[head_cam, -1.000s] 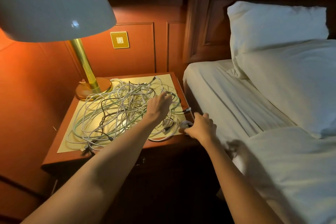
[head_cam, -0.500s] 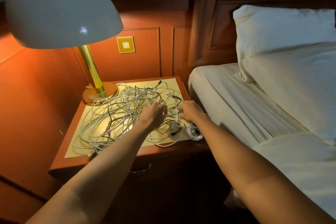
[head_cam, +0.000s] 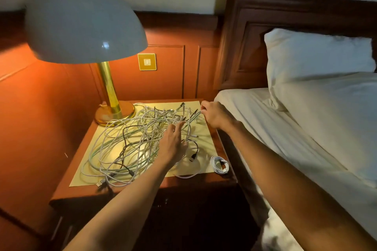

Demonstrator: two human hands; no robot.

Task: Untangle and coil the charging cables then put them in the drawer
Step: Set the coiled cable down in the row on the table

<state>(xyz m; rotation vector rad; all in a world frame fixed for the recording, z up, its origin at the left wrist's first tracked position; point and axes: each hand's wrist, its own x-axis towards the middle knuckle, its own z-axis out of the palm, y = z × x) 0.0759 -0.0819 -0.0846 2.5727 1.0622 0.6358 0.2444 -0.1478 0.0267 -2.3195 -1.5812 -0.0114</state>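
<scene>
Your left hand (head_cam: 173, 144) spread open on the cable tangle (head_cam: 142, 120), your right hand (head_cam: 216, 115) at its far edge, grip unclear

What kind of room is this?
Probably a hotel bedroom: a made bed with a white pillow against a wooden headboard, and a nightstand with a brass lamp.

A brass lamp (head_cam: 108, 89) stands beside a white-pillowed bed (head_cam: 306, 128).
</scene>
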